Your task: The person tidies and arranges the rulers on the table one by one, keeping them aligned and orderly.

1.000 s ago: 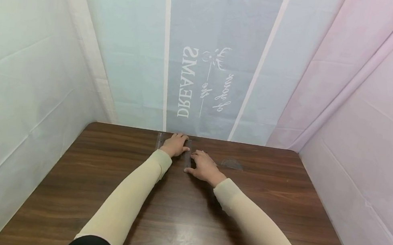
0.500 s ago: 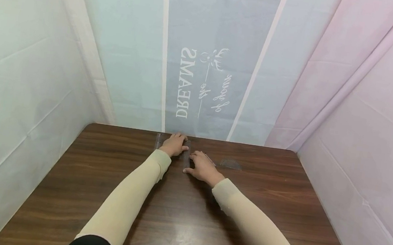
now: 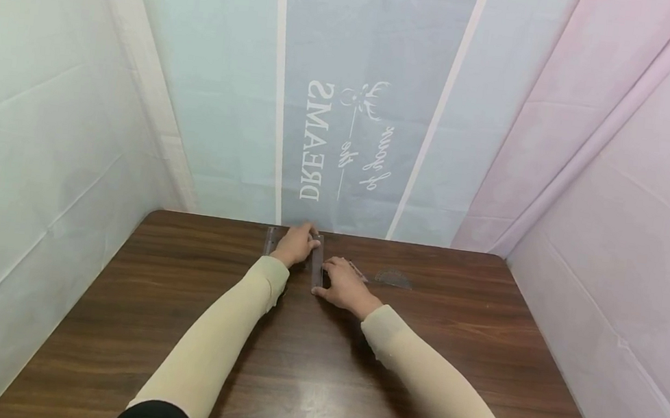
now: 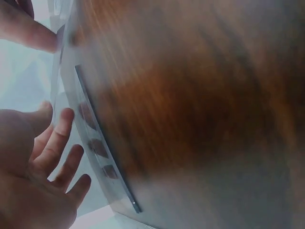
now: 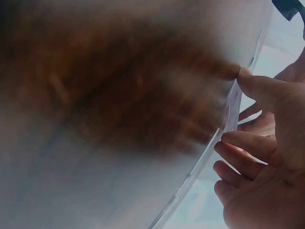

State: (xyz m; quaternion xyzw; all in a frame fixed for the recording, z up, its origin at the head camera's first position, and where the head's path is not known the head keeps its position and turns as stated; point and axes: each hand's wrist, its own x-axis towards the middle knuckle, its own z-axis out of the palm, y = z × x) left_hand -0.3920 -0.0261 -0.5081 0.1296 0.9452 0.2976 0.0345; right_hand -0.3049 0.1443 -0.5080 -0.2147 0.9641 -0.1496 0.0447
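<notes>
A clear ruler (image 3: 317, 269) lies lengthwise between the two hands near the table's far edge. The left hand (image 3: 296, 244) has its thumb and fingertips at the ruler's far end; the left wrist view shows its other fingers (image 4: 71, 164) spread. At the near end, the right hand (image 3: 346, 285) holds the ruler with its thumb on the corner and fingertips along the right edge. In the right wrist view, the thumb (image 5: 259, 86) and index finger meet the clear edge. Another clear ruler (image 3: 270, 239) lies left of the left hand, its edge dark in the left wrist view.
A clear protractor (image 3: 394, 279) lies to the right of the right hand. A clear flat piece (image 3: 357, 271) shows partly behind that hand. The brown wooden table (image 3: 266, 380) meets a printed cloth (image 3: 378, 48) at the back, with pale cloth walls at both sides.
The left hand's fingers have lifted and drawn back a little, uncovering the far end of the ruler. The ruler has shifted slightly left; the right hand has hardly moved.
</notes>
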